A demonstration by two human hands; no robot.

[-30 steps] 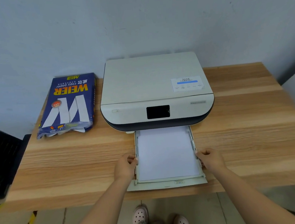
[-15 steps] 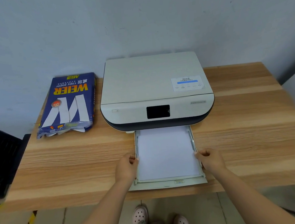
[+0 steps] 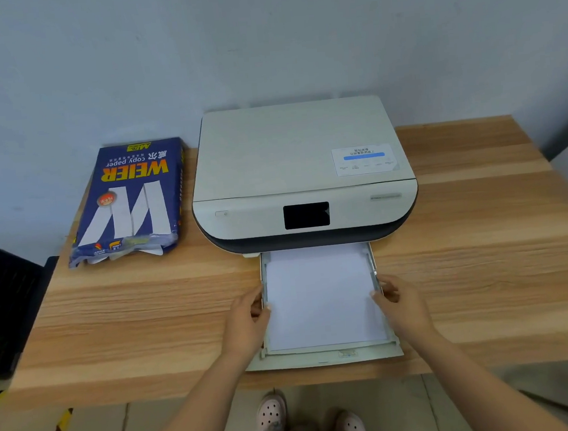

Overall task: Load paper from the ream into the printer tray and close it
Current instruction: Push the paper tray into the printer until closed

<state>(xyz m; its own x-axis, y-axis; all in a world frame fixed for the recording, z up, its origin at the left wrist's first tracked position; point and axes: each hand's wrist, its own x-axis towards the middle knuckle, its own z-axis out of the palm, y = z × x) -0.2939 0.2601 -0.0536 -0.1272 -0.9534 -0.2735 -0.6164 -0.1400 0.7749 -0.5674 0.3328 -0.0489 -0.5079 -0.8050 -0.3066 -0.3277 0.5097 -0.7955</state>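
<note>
The printer [image 3: 303, 175] is a flat, off-white machine with a dark band along its curved front and a small black screen [image 3: 306, 215] in the middle of the front panel. Its lid is shut and bears a white label with a blue bar near the right corner. The tray [image 3: 324, 358] is pulled out from under the front, lying flat, and holds a stack of white paper [image 3: 320, 298] squared between its side rails. The ream [image 3: 127, 201] lies flat, left of the printer, in a blue wrapper torn open at the near end.
</note>
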